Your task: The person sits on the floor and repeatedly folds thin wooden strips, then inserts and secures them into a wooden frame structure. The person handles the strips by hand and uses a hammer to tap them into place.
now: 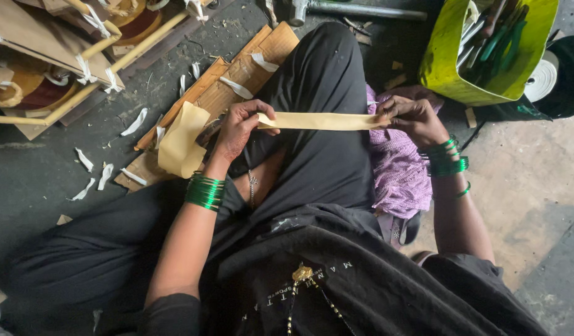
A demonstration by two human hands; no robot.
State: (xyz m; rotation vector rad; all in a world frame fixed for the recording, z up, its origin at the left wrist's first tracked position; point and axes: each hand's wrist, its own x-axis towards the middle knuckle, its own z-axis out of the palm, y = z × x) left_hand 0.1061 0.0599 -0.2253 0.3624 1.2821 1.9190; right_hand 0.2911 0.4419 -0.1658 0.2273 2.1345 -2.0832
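- Two hands on one tan paper strip, stretched flat over the lap.
- left hand — fingers pinched shut on the strip's left end; past it the paper hangs in a loose curl over wooden slats.
- right hand — fingertips clamped on the strip's right end, above a purple cloth.
- Yellow-green bag top right, open, green-handled tools inside; white tape roll just beside it.
- White paper scraps scattered on the dark floor, left.
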